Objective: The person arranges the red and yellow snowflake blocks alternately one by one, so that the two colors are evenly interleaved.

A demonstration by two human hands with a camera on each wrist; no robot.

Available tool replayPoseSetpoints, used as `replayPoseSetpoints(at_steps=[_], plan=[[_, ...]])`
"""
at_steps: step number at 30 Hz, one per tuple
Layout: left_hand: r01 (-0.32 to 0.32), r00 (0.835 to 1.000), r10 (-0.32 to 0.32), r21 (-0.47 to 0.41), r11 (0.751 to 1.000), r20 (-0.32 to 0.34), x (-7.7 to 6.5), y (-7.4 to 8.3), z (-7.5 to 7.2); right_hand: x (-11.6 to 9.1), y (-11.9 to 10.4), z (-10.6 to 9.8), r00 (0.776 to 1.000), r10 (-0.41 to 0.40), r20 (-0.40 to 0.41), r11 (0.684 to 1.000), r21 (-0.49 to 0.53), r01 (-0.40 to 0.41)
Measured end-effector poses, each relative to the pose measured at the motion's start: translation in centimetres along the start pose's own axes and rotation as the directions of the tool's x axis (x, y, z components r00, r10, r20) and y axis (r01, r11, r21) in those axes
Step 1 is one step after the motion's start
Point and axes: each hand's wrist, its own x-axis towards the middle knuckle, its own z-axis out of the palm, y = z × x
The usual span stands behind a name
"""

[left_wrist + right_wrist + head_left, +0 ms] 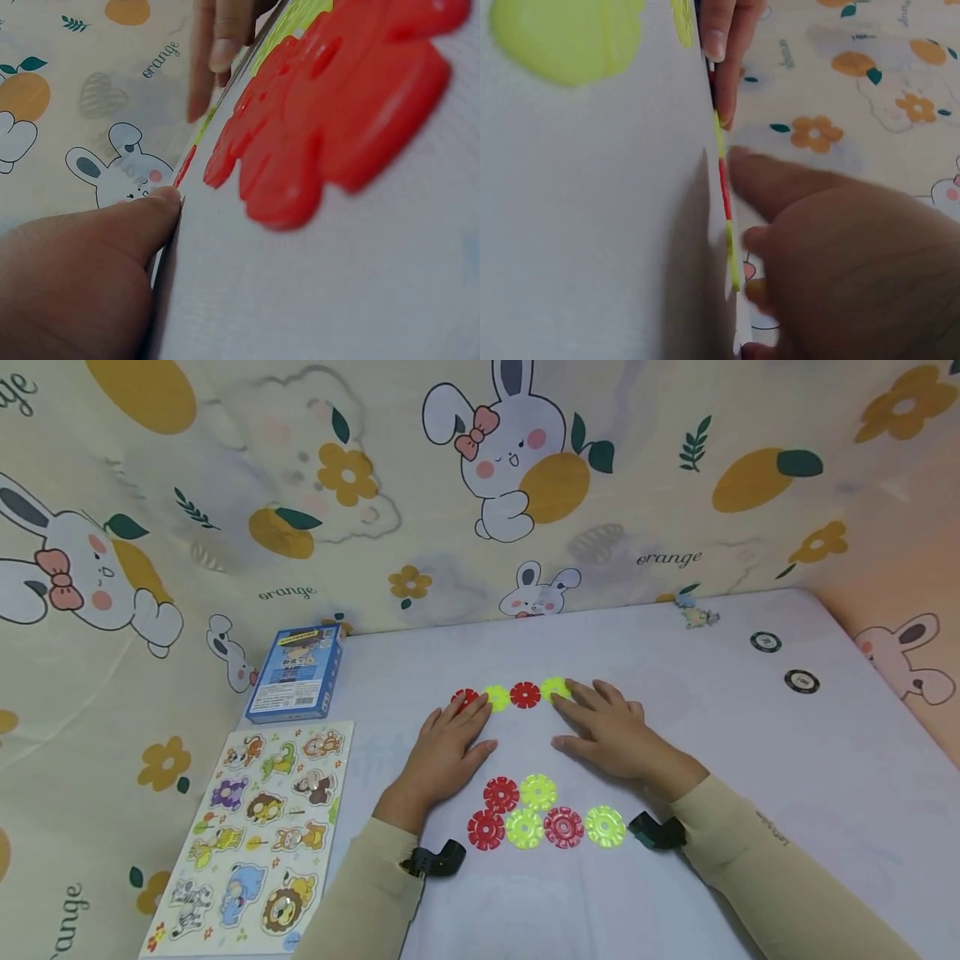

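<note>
Red and yellow-green notched plastic discs lie flat in a far row on the white table. My left hand [446, 756] rests with straight fingers over the leftmost red disc [465, 697], partly covering it. Beside it are a yellow-green disc [497, 697] and a red disc [525, 695]. At the right end, fingertips of my right hand [611, 731], fingers spread, touch the edge of another yellow-green disc [555, 687]. Nearer, between my wrists, sits a group: two discs above, including a red one [501, 794], and a lower row ending in a yellow-green disc [604, 827].
Left of my arms lies an animal puzzle board [341, 810], with a blue box [296, 672] behind it. Two black-and-white round chips [802, 682] are at the far right. A small figurine [697, 613] stands near the back edge. Patterned cloth [450, 568] backs the table.
</note>
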Motion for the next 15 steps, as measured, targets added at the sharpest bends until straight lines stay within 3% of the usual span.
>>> replayPoseSetpoints(at_steps=[3, 5, 7, 9, 12, 13, 15], plan=[[0.002, 1.0, -0.002, 0.001, 1.0, -0.001, 0.0, 0.0, 0.1, -0.1, -0.2, -0.3, 0.999, -0.008, -0.034, 0.993, 0.121, 0.012], [0.005, 1.0, -0.005, 0.001, 1.0, 0.002, 0.0, 0.1, 0.1, -0.2, -0.5, -0.5, 0.998, -0.004, -0.059, 0.967, 0.253, 0.019], [0.006, 1.0, -0.006, 0.005, 1.0, 0.008, 0.0, 0.1, 0.0, -0.4, -1.1, -0.9, 0.998, -0.004, -0.069, 0.914, 0.404, 0.032], [0.006, 1.0, -0.006, 0.007, 1.0, 0.012, 0.0, 0.1, 0.0, -0.5, -1.8, -1.0, 0.998, -0.018, -0.058, 0.838, 0.544, 0.047], [0.003, 1.0, -0.004, 0.01, 1.0, 0.014, 0.0, 0.1, -0.1, -0.8, -3.4, -0.8, 0.998, -0.058, 0.0, 0.734, 0.678, 0.043], [0.002, 1.0, -0.002, 0.009, 1.0, 0.014, 0.1, 0.0, -0.1, -0.9, -4.0, -0.5, 0.997, -0.077, 0.025, 0.715, 0.698, 0.037], [-0.002, 1.0, 0.002, 0.011, 1.0, 0.015, 0.1, -0.1, -0.1, -1.1, -5.0, 0.1, 0.99, -0.117, 0.073, 0.712, 0.701, 0.032]])
